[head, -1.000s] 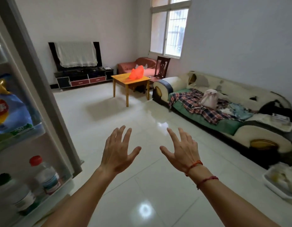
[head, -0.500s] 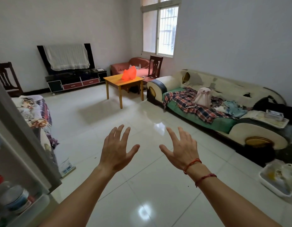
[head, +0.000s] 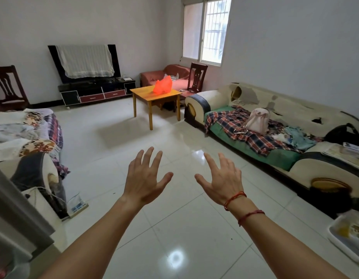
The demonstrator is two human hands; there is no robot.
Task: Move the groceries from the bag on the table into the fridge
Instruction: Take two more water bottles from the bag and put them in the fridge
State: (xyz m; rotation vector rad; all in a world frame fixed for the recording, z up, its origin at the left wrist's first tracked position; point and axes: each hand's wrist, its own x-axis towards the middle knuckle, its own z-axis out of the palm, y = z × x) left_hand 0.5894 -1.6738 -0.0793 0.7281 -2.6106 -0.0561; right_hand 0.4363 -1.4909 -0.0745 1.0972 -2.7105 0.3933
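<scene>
- Since 0.5 s ago: fridge door slid further toward the left edge.
- Left hand: fingers spread, holding nothing, above the floor.
- Orange bag: stands on the counter, well apart from both hands.
- Right hand: fingers spread, empty, level with the left.

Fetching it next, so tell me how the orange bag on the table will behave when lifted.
The orange bag looks like thin crumpled plastic, so probably floppy. It stands bulging, so its contents may shift.
</scene>
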